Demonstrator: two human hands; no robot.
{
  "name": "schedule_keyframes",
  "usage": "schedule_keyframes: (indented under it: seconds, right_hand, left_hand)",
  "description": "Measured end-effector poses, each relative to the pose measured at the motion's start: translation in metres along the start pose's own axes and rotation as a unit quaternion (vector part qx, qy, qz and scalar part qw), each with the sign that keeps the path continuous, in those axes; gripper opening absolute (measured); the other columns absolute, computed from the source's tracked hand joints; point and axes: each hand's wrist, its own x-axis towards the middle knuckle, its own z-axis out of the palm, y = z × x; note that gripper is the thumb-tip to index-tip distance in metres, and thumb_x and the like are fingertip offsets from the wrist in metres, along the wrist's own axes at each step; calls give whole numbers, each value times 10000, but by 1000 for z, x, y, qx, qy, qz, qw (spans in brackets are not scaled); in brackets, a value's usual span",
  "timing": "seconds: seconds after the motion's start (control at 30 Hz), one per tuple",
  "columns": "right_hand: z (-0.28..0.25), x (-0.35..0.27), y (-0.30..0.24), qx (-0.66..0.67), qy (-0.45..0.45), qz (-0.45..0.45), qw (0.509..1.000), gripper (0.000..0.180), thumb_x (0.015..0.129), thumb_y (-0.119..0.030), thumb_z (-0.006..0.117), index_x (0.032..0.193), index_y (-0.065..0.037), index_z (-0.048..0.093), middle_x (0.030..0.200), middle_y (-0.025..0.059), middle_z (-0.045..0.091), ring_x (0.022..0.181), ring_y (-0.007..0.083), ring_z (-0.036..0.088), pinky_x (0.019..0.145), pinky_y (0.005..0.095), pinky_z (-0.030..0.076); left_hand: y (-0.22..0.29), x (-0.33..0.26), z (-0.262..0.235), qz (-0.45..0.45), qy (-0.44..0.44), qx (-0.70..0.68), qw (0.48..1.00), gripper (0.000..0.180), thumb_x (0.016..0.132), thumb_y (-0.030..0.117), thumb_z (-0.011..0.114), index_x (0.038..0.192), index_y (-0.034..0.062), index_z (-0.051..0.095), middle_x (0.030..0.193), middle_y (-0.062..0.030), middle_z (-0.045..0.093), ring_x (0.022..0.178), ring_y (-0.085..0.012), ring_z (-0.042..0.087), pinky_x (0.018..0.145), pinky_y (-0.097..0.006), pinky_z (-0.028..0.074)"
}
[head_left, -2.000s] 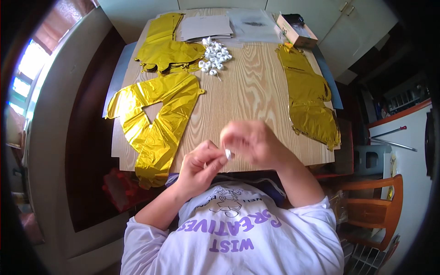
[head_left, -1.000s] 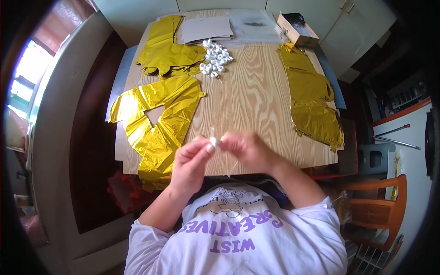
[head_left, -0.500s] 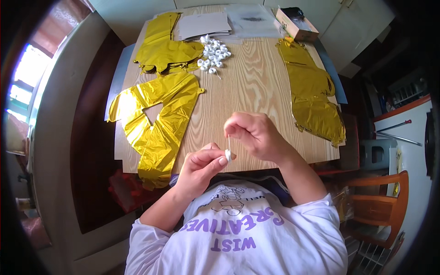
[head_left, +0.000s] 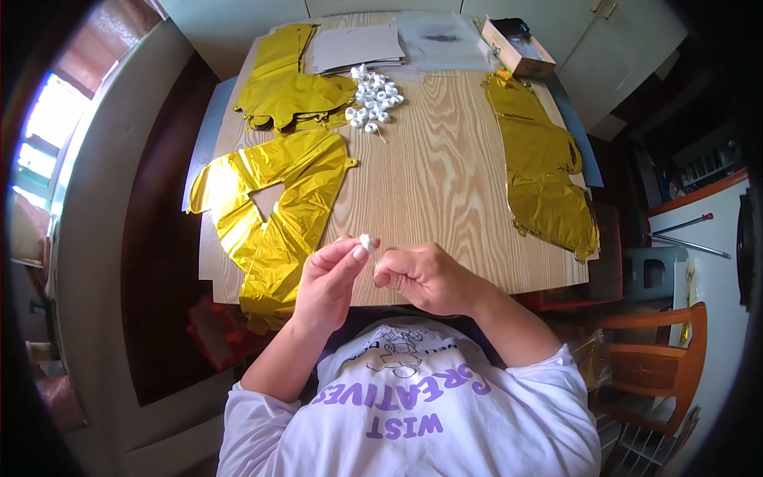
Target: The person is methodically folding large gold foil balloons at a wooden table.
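Note:
My left hand [head_left: 327,278] pinches a small white ribbon roll [head_left: 367,242] between thumb and fingertips, above the table's near edge. Close beside it on the right, my right hand [head_left: 425,278] is curled closed. Whether the ribbon's loose end is inside its fingers is hidden. Left of my hands lies a flat gold foil balloon [head_left: 314,187] with a triangular hole, its lower part reaching the near table edge. Farther off is a heap of white ribbon rolls [head_left: 372,97], one with a short tail trailing out.
More gold foil balloons [head_left: 294,95] lie stacked at the far left, others [head_left: 544,159] along the right side. At the back are grey cards [head_left: 358,46], clear plastic sheets [head_left: 437,36] and an open box [head_left: 520,52]. A wooden chair [head_left: 652,362] stands at the right.
My right hand has come down and nearer to me; the ribbon strand stretched between my hands no longer shows. My left hand has moved slightly left and up with the roll.

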Motion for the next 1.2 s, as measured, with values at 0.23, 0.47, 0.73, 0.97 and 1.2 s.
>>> schedule_keyframes:
  seconds: [0.23,0.47,0.73,0.97,1.2]
  right_hand:
    - [-21,15,10,-51,50,12,997,188,965,-155,600,833,-21,606,733,79,602,660,206,600,610,307,460]
    - [-19,0,16,88,2,139,986,261,993,-198,576,812,-12,597,716,41,613,693,109,598,634,268,473]
    - [1,-14,19,231,-19,231,945,255,1006,-222,550,883,-16,636,775,-6,632,747,72,566,702,247,472]
    - [-10,-28,-6,-44,-31,135,989,138,912,-147,651,963,-22,682,859,122,656,799,257,661,729,350,528]
    - [-28,3,-17,-77,79,-16,994,172,858,-49,708,1026,-19,688,937,95,693,833,217,685,732,304,538]
  left_hand:
    - [-5,-4,4,-4,-4,77,997,156,938,46,655,1072,3,722,889,34,593,854,-36,523,771,-181,409]
    - [-2,-3,-3,-135,-49,63,988,144,936,73,663,1060,6,697,987,-10,691,948,-55,602,868,-213,461]
    - [-11,-2,-3,-113,-35,-78,990,115,939,98,647,994,9,694,909,-28,689,844,-86,593,814,-232,451]
    - [-14,2,-15,-77,-20,-91,993,136,943,123,599,966,28,693,771,2,596,702,-107,443,713,-273,358]
    - [-9,2,-2,-64,-42,-62,995,76,925,66,641,967,49,701,930,-24,679,928,-116,601,872,-269,427]
